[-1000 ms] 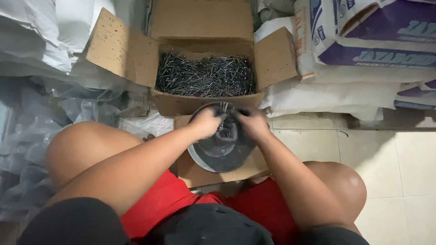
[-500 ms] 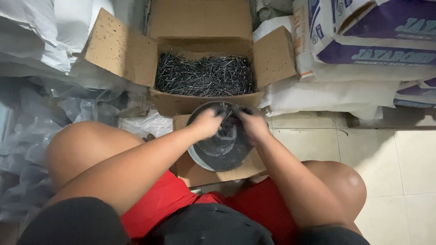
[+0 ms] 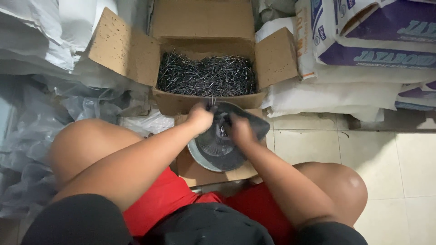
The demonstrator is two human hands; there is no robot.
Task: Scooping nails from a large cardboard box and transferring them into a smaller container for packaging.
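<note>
Far left, crumpled plastic sheeting [image 3: 41, 131] lies heaped against the wall. Moving in, the left hand [image 3: 200, 117] is closed round a small bunch of nails [image 3: 211, 102], their tips poking up just over the near edge of the cardboard box [image 3: 206, 75], which is full of loose nails. Below it sits a round metal pan [image 3: 218, 152] on a piece of cardboard, between the knees. The right hand [image 3: 240, 129] reaches down into that pan; whether its fingers are gripping anything, I cannot tell. Stacked sacks [image 3: 363, 50] fill the right. Risk here: sharp points could prick a palm, or nails could slip from a loose grip and scatter onto the tiles.
</note>
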